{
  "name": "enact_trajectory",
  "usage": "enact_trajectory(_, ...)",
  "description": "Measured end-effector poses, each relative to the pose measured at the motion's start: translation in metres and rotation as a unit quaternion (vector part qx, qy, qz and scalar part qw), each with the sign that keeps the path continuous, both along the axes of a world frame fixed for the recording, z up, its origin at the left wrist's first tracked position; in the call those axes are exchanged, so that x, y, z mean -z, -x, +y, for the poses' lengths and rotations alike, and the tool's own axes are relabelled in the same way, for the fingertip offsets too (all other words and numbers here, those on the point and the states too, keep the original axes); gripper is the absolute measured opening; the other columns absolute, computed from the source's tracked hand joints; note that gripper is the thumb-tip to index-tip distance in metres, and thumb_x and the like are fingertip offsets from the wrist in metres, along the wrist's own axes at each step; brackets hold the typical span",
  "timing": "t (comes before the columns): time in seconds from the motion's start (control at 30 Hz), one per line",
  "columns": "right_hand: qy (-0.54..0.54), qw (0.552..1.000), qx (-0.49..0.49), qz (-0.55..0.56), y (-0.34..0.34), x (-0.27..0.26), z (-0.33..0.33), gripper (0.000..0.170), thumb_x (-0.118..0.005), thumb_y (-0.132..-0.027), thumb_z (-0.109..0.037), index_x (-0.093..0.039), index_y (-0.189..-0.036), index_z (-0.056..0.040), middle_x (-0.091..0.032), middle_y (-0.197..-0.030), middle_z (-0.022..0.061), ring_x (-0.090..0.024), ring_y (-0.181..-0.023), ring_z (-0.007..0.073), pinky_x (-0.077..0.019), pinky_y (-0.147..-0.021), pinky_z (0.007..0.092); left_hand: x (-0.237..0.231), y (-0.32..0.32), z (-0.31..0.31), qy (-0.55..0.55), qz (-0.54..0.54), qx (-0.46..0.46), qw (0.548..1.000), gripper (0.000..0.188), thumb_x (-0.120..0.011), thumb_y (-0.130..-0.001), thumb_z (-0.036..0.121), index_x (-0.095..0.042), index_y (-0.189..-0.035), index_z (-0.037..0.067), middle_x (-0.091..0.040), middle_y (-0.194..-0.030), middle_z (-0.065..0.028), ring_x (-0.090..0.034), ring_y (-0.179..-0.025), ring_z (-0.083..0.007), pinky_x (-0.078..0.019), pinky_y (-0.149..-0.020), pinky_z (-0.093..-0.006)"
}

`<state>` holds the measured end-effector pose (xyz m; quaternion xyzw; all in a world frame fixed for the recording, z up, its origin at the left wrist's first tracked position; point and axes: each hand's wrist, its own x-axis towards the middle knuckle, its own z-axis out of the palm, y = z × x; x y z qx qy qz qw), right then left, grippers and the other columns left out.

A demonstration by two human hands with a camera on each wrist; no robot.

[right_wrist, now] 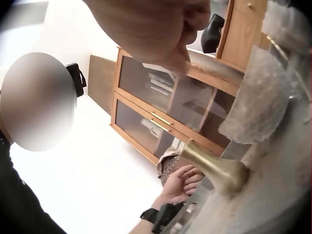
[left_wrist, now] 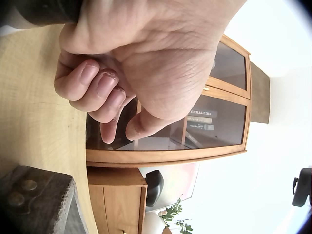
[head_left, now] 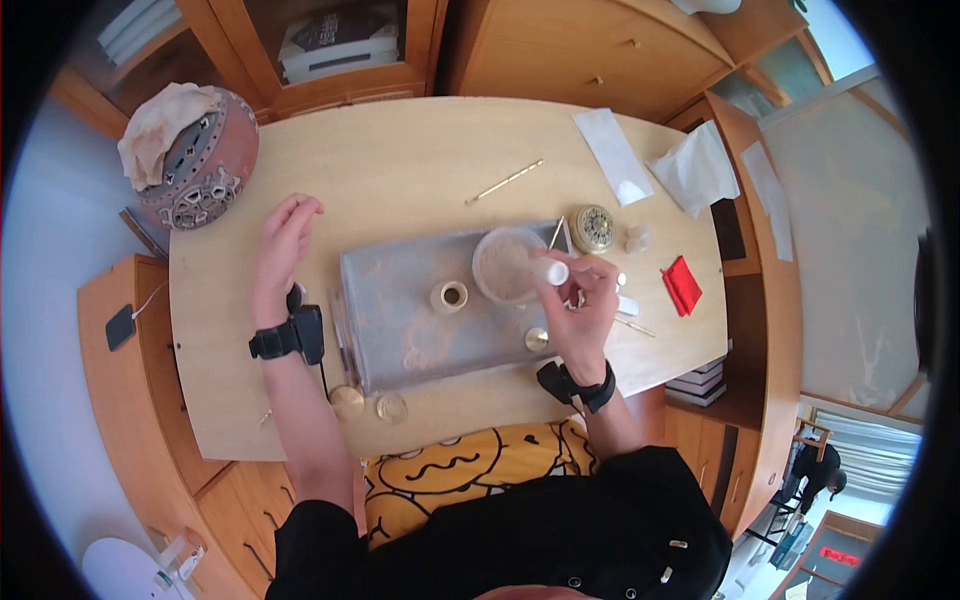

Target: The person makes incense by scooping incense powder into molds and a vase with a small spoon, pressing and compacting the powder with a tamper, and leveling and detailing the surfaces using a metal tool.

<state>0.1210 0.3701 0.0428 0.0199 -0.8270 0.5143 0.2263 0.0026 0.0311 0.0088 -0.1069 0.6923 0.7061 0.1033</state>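
Observation:
My right hand (head_left: pixel 588 312) pinches a small white cylindrical piece (head_left: pixel 552 271) above the right edge of a clear round tub (head_left: pixel 497 264) of pale powder. In the right wrist view this hand (right_wrist: pixel 146 27) is at the top, with the tub (right_wrist: pixel 256 109) and a brass vessel (right_wrist: pixel 214 169) below. The brass vessel (head_left: pixel 449 296) stands upright on a grey tray (head_left: pixel 390 340), its round mouth uncovered. Left of the tray, my left hand (head_left: pixel 285 250) holds nothing; its fingers hang loosely curled, as the left wrist view shows of the hand (left_wrist: pixel 141 63).
A thin brass stick (head_left: pixel 505 182) lies behind the tray. To the right are a pierced brass lid (head_left: pixel 593 229), a red pouch (head_left: pixel 681 286) and white tissue (head_left: pixel 697 170). Brass discs (head_left: pixel 347 401) lie along the front edge. A large reddish pot (head_left: pixel 225 155) stands at back left.

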Motion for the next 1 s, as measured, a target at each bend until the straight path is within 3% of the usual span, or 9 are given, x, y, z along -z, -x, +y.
enact_trajectory(0.13, -0.063, 0.987, 0.013, -0.147, 0.004, 0.002, 0.001, 0.043, -0.074, -0.08, 0.003, -0.04, -0.105, -0.0074, -0.072, -0.097, 0.0075, -0.046, -0.057, 0.0024, -0.0336, -0.051, 0.0174, 0.005, -0.001, -0.002, -0.002, -0.001, 0.011, 1.0, 0.018, -0.058, -0.096, 0.025, -0.061, -0.088, 0.01, -0.029, -0.062, 0.0123, -0.024, -0.052, 0.0014, -0.0169, -0.046, -0.02)
enact_trajectory(0.3, 0.036, 0.999, 0.017, -0.005, -0.002, -0.006, -0.004, 0.041, -0.075, -0.079, 0.001, -0.046, -0.107, -0.0057, -0.066, -0.079, 0.0026, -0.05, -0.059, 0.003, -0.0363, -0.052, 0.0196, 0.005, -0.006, -0.002, 0.001, -0.009, 0.012, 1.0, 0.018, -0.058, -0.096, 0.025, -0.061, -0.088, 0.01, -0.029, -0.062, 0.0126, -0.024, -0.051, 0.0014, -0.0166, -0.046, -0.0199)
enact_trajectory(0.4, -0.059, 0.98, 0.016, -0.188, 0.007, -0.001, 0.001, 0.044, -0.075, -0.08, 0.002, -0.04, -0.105, -0.0071, -0.072, -0.094, 0.0104, -0.055, -0.064, 0.0041, -0.0379, -0.054, 0.0167, 0.003, -0.002, -0.001, 0.002, 0.002, 0.01, 1.0, 0.018, -0.058, -0.096, 0.026, -0.061, -0.088, 0.01, -0.029, -0.061, 0.0127, -0.024, -0.051, 0.0014, -0.0163, -0.046, -0.0199)
enact_trajectory(0.53, 0.078, 0.996, 0.009, 0.031, 0.002, -0.001, -0.001, 0.04, -0.076, -0.081, -0.005, -0.045, -0.106, -0.0032, -0.073, -0.087, 0.0126, -0.052, -0.053, 0.0084, -0.0397, -0.048, 0.0236, 0.002, -0.002, -0.001, -0.006, -0.003, 0.016, 1.0, 0.019, -0.057, -0.097, 0.027, -0.061, -0.088, 0.01, -0.029, -0.061, 0.0126, -0.024, -0.051, 0.0015, -0.0162, -0.045, -0.02)
enact_trajectory(0.57, 0.077, 0.996, 0.012, 0.036, 0.006, -0.002, 0.001, 0.04, -0.076, -0.081, -0.005, -0.045, -0.106, -0.0032, -0.073, -0.087, 0.0126, -0.052, -0.053, 0.0084, -0.0397, -0.048, 0.0236, 0.001, 0.0, 0.0, -0.007, 0.001, 0.02, 1.0, 0.019, -0.057, -0.097, 0.027, -0.061, -0.088, 0.01, -0.029, -0.061, 0.0126, -0.024, -0.051, 0.0015, -0.0162, -0.045, -0.02)
enact_trajectory(0.63, -0.066, 0.981, 0.025, -0.183, 0.01, -0.005, 0.003, 0.038, -0.074, -0.081, 0.0, -0.042, -0.101, -0.0055, -0.074, -0.094, 0.0123, -0.052, -0.053, 0.0056, -0.0369, -0.047, 0.0197, 0.002, -0.001, 0.0, 0.013, 0.004, 0.014, 1.0, 0.019, -0.057, -0.097, 0.027, -0.061, -0.088, 0.011, -0.029, -0.061, 0.0125, -0.024, -0.051, 0.0015, -0.0163, -0.046, -0.02)
enact_trajectory(0.8, 0.012, 1.0, -0.013, -0.011, -0.001, -0.004, -0.002, 0.034, -0.074, -0.082, -0.005, -0.046, -0.101, -0.0036, -0.059, -0.064, 0.0042, -0.049, -0.05, 0.0083, -0.0374, -0.046, 0.0239, 0.007, -0.006, -0.001, 0.002, -0.004, 0.016, 1.0, 0.018, -0.057, -0.097, 0.026, -0.061, -0.088, 0.01, -0.029, -0.062, 0.0123, -0.024, -0.051, 0.0012, -0.0163, -0.046, -0.02)
enact_trajectory(0.9, -0.06, 0.987, 0.021, -0.148, 0.005, -0.001, -0.003, 0.035, -0.074, -0.081, -0.002, -0.044, -0.1, -0.0055, -0.064, -0.068, 0.005, -0.046, -0.049, 0.0065, -0.0348, -0.045, 0.0221, -0.001, -0.003, 0.0, 0.01, 0.007, 0.014, 1.0, 0.018, -0.057, -0.097, 0.025, -0.061, -0.088, 0.01, -0.029, -0.062, 0.0121, -0.023, -0.051, 0.0011, -0.0164, -0.046, -0.0199)
enact_trajectory(1.0, 0.008, 0.996, -0.002, -0.092, -0.001, -0.006, -0.006, 0.037, -0.075, -0.081, -0.002, -0.044, -0.099, -0.0057, -0.06, -0.066, 0.002, -0.044, -0.051, 0.0045, -0.0332, -0.047, 0.0212, 0.002, -0.001, 0.0, 0.005, 0.004, 0.007, 1.0, 0.018, -0.057, -0.097, 0.025, -0.061, -0.088, 0.01, -0.029, -0.062, 0.0121, -0.024, -0.051, 0.0012, -0.0165, -0.046, -0.0194)
